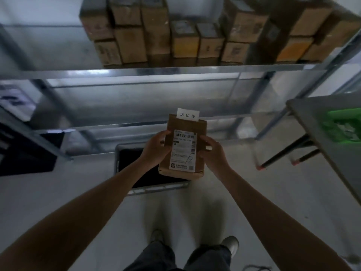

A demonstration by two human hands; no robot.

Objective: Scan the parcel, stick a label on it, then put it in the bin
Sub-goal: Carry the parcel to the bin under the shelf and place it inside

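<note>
I hold a small brown cardboard parcel (201,132) in both hands, out in front of me above the floor. A white shipping label with a barcode (183,151) covers its front face. A smaller white label with three printed characters (188,115) sticks up past its top edge. My left hand (156,148) grips the parcel's left side, my right hand (214,153) its right side. Directly below the parcel stands a grey bin (125,190) with a dark inside, partly hidden by the parcel and my left forearm.
A metal rack (175,70) stands ahead, its upper shelf packed with several cardboard boxes (129,44). A grey table (322,133) with a green object (343,124) is at the right. A dark container (25,159) sits at the left. My feet are on the pale floor.
</note>
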